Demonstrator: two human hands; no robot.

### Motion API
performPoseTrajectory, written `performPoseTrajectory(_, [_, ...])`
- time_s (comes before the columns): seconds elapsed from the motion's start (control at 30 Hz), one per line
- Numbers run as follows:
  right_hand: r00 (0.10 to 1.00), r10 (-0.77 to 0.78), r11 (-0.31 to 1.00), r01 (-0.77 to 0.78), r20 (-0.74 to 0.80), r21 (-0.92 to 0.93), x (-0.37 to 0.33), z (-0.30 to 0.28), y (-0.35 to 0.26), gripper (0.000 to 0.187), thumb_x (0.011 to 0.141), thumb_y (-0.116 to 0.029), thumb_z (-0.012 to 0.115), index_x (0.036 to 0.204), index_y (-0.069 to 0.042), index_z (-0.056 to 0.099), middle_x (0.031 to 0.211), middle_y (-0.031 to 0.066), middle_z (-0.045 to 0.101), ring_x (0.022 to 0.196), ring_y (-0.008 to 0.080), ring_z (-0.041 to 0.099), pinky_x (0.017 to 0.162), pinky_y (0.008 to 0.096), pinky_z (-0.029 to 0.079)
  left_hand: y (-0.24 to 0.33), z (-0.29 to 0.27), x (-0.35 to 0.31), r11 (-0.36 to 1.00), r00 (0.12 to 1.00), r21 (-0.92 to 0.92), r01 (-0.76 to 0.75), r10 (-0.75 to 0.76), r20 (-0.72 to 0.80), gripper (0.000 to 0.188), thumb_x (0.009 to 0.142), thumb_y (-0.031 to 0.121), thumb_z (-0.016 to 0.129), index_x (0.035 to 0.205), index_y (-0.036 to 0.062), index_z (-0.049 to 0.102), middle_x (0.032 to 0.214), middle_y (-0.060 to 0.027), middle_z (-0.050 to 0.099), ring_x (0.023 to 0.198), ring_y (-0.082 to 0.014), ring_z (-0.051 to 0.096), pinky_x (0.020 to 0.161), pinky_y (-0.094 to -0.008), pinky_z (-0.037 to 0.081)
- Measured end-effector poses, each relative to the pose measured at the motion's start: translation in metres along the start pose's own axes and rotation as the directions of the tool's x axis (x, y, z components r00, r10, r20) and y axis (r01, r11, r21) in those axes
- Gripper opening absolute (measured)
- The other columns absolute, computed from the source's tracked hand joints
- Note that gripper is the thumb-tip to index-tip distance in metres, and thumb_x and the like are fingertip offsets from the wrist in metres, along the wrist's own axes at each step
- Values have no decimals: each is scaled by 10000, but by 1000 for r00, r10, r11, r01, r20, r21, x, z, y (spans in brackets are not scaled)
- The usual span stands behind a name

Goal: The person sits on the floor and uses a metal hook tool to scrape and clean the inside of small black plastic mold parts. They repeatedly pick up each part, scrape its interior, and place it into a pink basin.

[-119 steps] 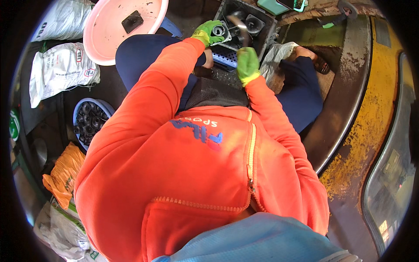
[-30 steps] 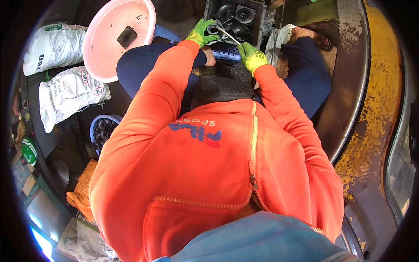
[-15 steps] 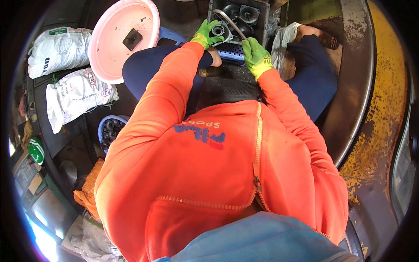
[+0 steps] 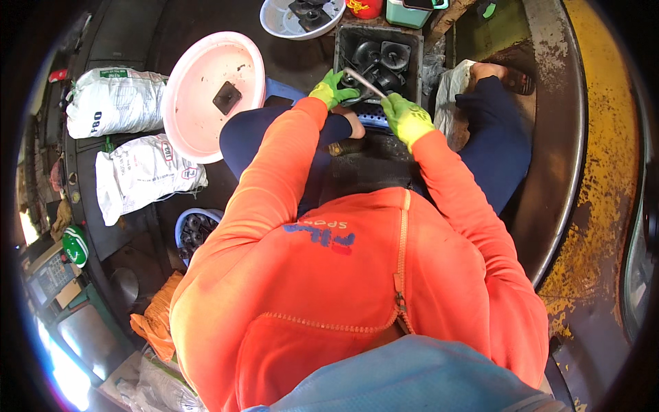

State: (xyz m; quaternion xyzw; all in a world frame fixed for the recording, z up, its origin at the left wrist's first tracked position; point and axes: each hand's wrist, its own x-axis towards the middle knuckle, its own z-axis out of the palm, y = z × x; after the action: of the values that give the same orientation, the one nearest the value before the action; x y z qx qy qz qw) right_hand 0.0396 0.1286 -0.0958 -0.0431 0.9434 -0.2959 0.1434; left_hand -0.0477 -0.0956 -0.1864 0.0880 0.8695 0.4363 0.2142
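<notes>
My left hand [image 4: 333,90], in a green and yellow glove, is closed around the edge of a black moulded part [image 4: 351,85]. The glove and a strip hide much of that part. Closed in my right hand [image 4: 408,119], gloved alike, is a thin, pale, blade-like strip [image 4: 364,82]; its far end lies over the black part, and I cannot tell whether they touch. Just beyond both hands stands a dark grey crate [image 4: 417,60] with several black square-flanged parts [image 4: 395,55] in it. Below the hands a blue perforated basket [image 4: 375,118] shows in part.
To the left a pink basin [image 4: 180,103] holds one black square piece [image 4: 226,98]. Two white sacks [image 4: 117,103] lie further left, above a blue tub [image 4: 182,237] of black parts. A white colander [image 4: 274,29] stands at the far side. A curved metal edge [image 4: 573,158] bounds the right.
The whole view has shifted, bringing the colander and far containers in. The black part in my left hand has tilted, so its round opening no longer faces up. The strip looks straighter.
</notes>
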Motion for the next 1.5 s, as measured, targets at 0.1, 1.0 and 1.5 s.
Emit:
performPoseTrajectory(0.1, [978,-12,973,59,-206,222,-19,-33,4,288,961,-334,480,1025,-69,572,811,177,605,736,341,591,656,417,442,22,-36,15,993,986,9,118,-116,-123,714,704,506,699,1204,11,574,1151,-213,610,1085,-325,575,920,-378,429])
performPoseTrajectory(1.0, [967,191,437,-239,171,867,-6,3,26,239,952,-310,504,877,-101,590,615,-70,417,525,37,327,475,207,248,-5,-45,4,614,891,-657,438,-396,223,288,849,243,614,1058,48,643,906,-69,645,795,-184,611,714,-352,528])
performPoseTrajectory(1.5, [998,34,866,-56,55,497,22,74,52,400,923,-420,478,979,-41,594,948,217,612,893,417,544,781,410,429,-25,-4,0,918,996,395,-28,-9,93,934,556,109,773,1395,179,369,1482,-198,239,1346,-394,263,1104,-434,300])
